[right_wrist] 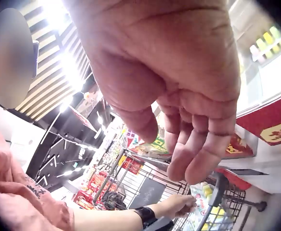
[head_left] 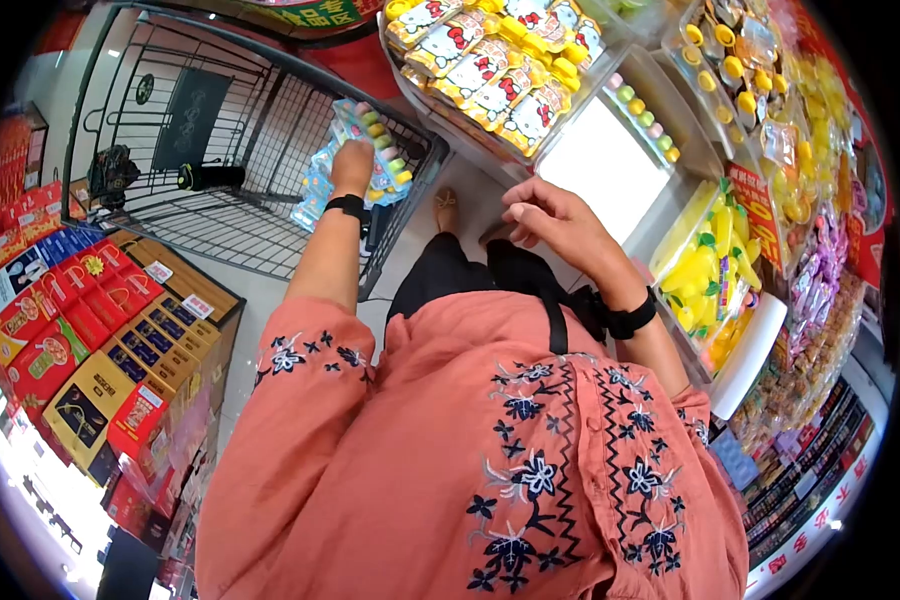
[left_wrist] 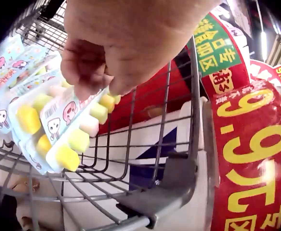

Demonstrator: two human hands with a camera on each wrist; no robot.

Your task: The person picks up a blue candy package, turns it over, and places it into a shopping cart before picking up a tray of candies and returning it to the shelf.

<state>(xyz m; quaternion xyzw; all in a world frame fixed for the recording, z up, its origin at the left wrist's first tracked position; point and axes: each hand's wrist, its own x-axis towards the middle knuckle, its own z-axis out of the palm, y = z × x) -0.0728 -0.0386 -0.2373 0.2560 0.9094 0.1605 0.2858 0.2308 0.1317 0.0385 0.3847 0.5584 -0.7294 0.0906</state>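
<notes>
While the left hand [head_left: 353, 165] has its fingers curled in tight, pinching the end of a cup pack [left_wrist: 58, 113] with pastel and yellow cups, the right hand [right_wrist: 179, 106] is just hanging there, fingers loosely bent and holding nothing. The cup pack's inside the wire shopping cart [left_wrist: 171, 185], kinda leaning on the other blue packs [left_wrist: 10, 65]. Right beside the cart there's a big red price sign [left_wrist: 251, 144], and the cartoon pouches [head_left: 490, 70] are heaped in a bin near the cart.

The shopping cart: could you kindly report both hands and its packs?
Left hand gripping snack pack inside cart. Right hand empty, relaxed, outside it. Wire wall close beside pack.
</notes>
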